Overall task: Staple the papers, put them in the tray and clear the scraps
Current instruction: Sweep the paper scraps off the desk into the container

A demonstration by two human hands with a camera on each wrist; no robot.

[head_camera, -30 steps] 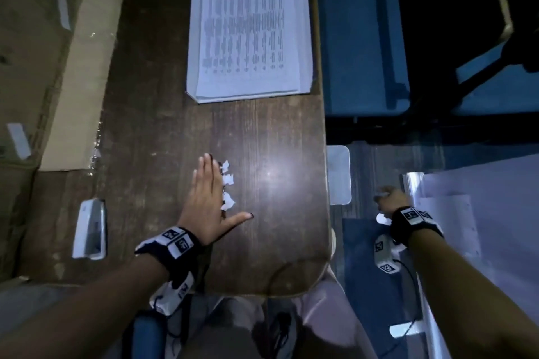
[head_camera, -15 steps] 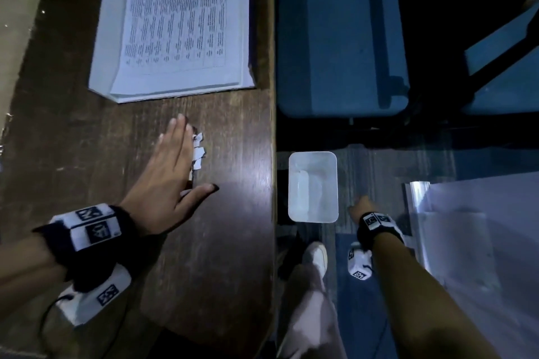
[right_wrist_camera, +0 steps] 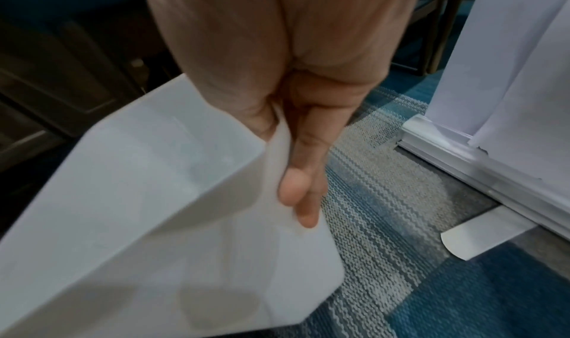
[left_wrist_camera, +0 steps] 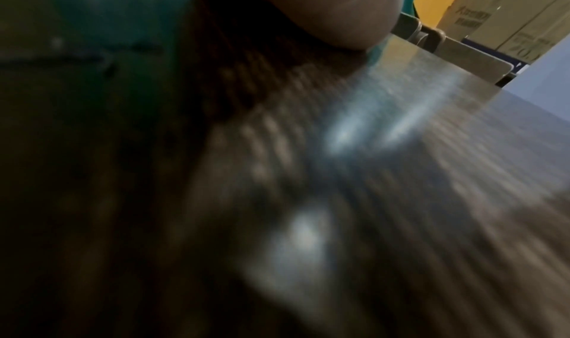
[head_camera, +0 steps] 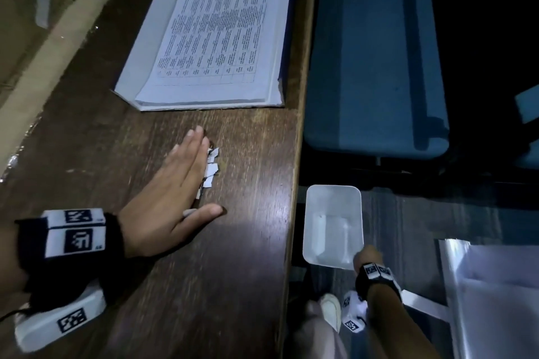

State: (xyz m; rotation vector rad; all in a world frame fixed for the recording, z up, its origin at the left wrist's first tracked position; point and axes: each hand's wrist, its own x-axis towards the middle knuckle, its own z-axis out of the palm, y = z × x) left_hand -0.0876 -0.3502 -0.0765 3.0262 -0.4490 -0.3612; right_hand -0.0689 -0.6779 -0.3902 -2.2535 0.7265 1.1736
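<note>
Several white paper scraps (head_camera: 210,167) lie on the dark wooden table (head_camera: 250,242). My left hand (head_camera: 172,192) lies flat on the table with straight fingers, its edge touching the left side of the scraps. Printed papers (head_camera: 215,38) lie in a white tray (head_camera: 140,67) at the back of the table. Below the table's right edge, my right hand (head_camera: 367,259) grips the near rim of a small white bin (head_camera: 332,224); in the right wrist view the fingers (right_wrist_camera: 303,172) pinch the bin's wall (right_wrist_camera: 154,197). The left wrist view is blurred and shows only table surface.
Blue chair seats (head_camera: 373,52) stand right of the table. Cardboard (head_camera: 49,49) lies along the table's left side. A white panel with a metal rail (right_wrist_camera: 481,162) stands on the striped carpet (right_wrist_camera: 401,209) to the right. My shoe (head_camera: 331,309) is under the table edge.
My right hand has taken hold of the white bin and brought it closer to the table's right edge. My left hand pushed the scraps rightward, and the view has shifted.
</note>
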